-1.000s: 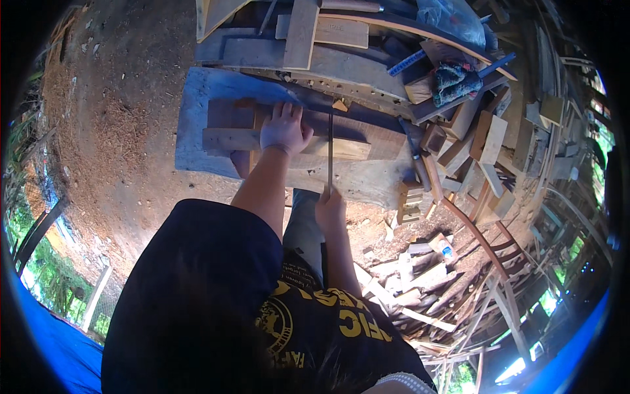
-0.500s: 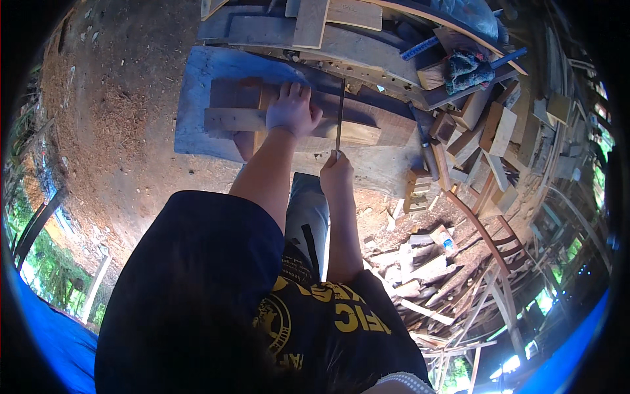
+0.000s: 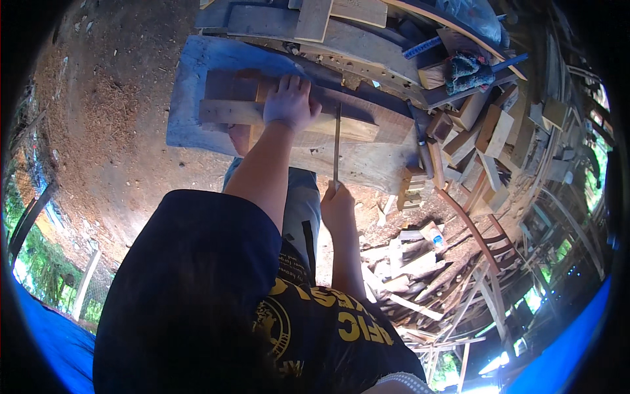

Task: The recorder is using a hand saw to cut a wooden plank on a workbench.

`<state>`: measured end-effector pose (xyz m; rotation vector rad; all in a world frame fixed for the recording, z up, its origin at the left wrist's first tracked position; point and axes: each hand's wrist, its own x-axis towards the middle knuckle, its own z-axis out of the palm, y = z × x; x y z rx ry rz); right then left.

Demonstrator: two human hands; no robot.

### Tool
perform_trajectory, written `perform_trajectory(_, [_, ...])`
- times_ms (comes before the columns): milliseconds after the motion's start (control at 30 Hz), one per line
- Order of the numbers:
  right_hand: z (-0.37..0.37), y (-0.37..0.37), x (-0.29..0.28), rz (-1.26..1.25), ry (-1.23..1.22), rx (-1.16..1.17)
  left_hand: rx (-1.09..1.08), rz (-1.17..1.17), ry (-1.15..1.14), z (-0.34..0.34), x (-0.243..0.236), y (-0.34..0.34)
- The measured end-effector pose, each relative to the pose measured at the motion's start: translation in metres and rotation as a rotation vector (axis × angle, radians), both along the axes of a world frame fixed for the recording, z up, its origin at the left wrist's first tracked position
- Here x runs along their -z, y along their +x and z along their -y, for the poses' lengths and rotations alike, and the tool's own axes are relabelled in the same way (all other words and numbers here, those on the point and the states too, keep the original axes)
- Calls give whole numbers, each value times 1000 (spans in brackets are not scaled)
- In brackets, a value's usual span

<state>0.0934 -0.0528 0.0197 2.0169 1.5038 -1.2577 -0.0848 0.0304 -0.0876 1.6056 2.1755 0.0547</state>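
My left hand [image 3: 291,105] presses down on a narrow wooden board [image 3: 226,112], its fingers bent over the far edge. That board lies crosswise over other wood pieces on a thick, weathered plank bench [image 3: 187,79]. My right hand [image 3: 338,202] is closed round the near end of a saw [image 3: 337,148], which shows only as a thin, edge-on strip. Its blade runs away from me across the board, just right of my left hand. The handle is hidden inside my fist. A wider brown board [image 3: 394,125] lies beneath, on the right.
Wood offcuts [image 3: 495,131] crowd the bench's right side, with a dark cloth glove [image 3: 467,73] above them. Scrap wood [image 3: 420,262] is heaped on the ground at lower right. Sawdust [image 3: 115,108] covers the ground at left. More planks [image 3: 315,20] lie beyond the bench.
My right hand has drawn the saw back toward me, so less of the blade reaches past the board. My left hand stays on the board. The view has shifted slightly.
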Motion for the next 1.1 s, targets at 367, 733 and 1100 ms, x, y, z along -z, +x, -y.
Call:
perform_trajectory(367, [-29,-2,26,-88,77,-23,26,11,-54,-1,4,2])
perform_trajectory(733, [-24,5,36,-49,13,55,-19,68,55,-2,8,4])
perform_trajectory(1100, [-10,-2,60,-74,115,56,-9,65,16,1,3,4])
